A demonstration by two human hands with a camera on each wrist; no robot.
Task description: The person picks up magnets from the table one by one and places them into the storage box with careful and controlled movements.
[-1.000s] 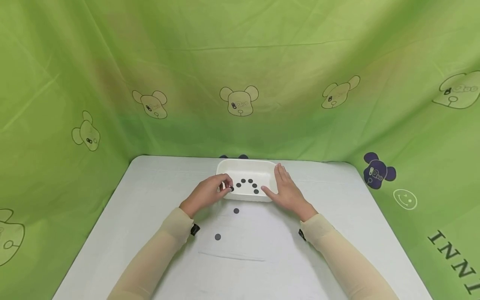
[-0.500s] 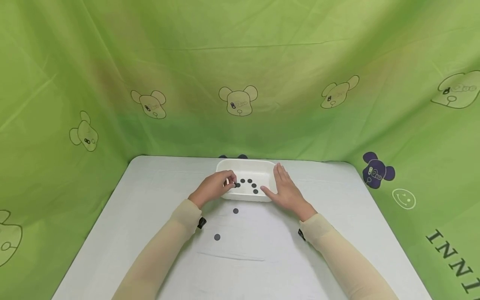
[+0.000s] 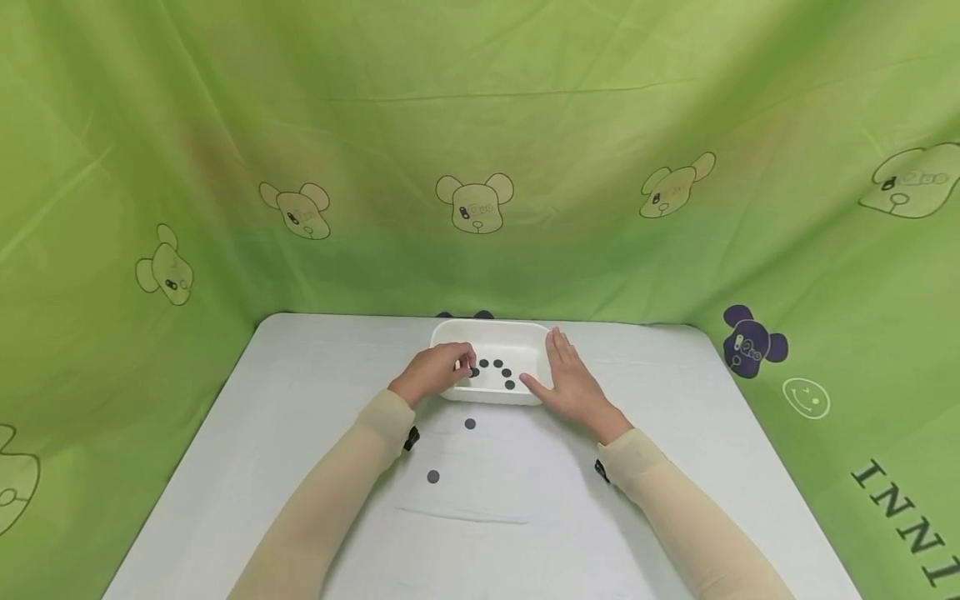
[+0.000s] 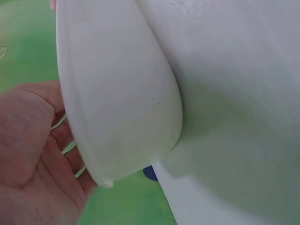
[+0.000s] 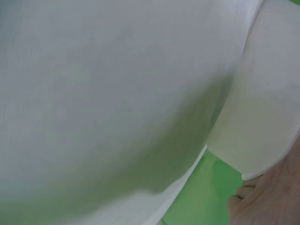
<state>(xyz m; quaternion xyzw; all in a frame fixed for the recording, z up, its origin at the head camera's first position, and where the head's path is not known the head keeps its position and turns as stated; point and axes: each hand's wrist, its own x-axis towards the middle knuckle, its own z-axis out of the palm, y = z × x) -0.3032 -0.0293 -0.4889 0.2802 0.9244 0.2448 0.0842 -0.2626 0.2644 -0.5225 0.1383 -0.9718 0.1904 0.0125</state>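
Observation:
A white rectangular tray (image 3: 495,398) sits near the far edge of the table. Several small black discs (image 3: 498,363) lie inside it in an arc. My left hand (image 3: 437,368) reaches over the tray's left end, thumb and fingers pinching a disc beside the arc's left end; the fingertips mostly hide it. In the left wrist view, the tray wall (image 4: 126,93) covers the left fingertips. On the opposite end, my right hand (image 3: 576,387) rests against the tray with fingers straight and thumb over the near rim.
Two more black discs lie on the white tabletop (image 3: 600,550): one disc (image 3: 470,424) just in front of the tray, another disc (image 3: 433,477) nearer me. Green printed curtains (image 3: 480,275) stand behind and at both sides of the table.
My left hand has moved right and slightly away from me, bringing its pinched disc up beside the arc's left end. The right hand keeps its place on the tray.

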